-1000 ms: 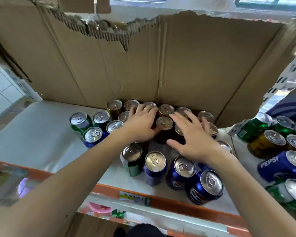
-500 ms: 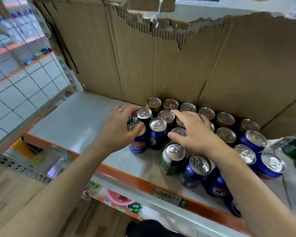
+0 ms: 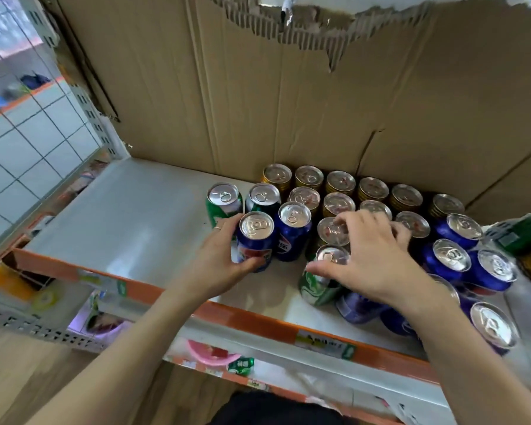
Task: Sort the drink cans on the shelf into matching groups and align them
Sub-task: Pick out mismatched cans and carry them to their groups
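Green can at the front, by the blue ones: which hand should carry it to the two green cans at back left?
Probably right. The right hand is over the green can, thumb against its side. The left hand grips a blue Pepsi can, so it is busy, though nearer the green pair.

Left hand (image 3: pixel 215 265) grips a blue can (image 3: pixel 255 237) — right hand (image 3: pixel 377 262) rests on a green can (image 3: pixel 316 286).

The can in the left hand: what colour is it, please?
The can is blue with a red-and-white logo, clearest in the head view.
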Available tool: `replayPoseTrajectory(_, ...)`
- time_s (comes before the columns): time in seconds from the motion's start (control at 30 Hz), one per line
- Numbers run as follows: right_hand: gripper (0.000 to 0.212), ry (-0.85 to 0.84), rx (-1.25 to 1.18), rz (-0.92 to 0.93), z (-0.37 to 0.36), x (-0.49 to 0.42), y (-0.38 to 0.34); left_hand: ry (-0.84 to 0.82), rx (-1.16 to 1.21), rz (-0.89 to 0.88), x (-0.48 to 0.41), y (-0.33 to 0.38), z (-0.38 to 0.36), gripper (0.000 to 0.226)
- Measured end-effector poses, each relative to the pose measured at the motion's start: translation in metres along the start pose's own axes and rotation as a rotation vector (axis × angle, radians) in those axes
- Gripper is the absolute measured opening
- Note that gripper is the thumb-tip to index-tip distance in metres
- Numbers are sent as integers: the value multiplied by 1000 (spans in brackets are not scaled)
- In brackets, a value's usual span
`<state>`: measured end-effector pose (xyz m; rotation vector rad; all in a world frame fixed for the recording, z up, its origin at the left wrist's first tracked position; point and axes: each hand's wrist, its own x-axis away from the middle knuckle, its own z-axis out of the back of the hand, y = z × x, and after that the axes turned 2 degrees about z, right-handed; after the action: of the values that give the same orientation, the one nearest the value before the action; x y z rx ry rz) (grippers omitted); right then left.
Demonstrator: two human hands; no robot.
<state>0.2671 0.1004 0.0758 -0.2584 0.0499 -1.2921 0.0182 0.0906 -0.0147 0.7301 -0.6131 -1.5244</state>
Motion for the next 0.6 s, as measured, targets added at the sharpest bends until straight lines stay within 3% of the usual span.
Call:
replayPoseTrajectory(0.17, 90, -122, 194, -61, -15, 13, -7, 53, 154, 4, -3, -4, -9, 73)
replayPoseTrajectory(0.27, 84, -75, 195, -76, -21, 13, -9, 57, 267, 52, 2, -6, -7, 72)
replayPoseTrajectory(0.37, 79, 15, 158, -39, -23, 15, -6, -2, 550, 164, 12, 1, 1, 71)
replayPoseTrajectory(0.5, 77, 250, -314, 31, -27, 27, -1, -45, 883, 186, 17, 20, 17, 67)
replayPoseTrajectory(0.6, 70, 238, -781, -14, -13, 42, -5, -122, 1149, 291, 19, 40, 22, 83)
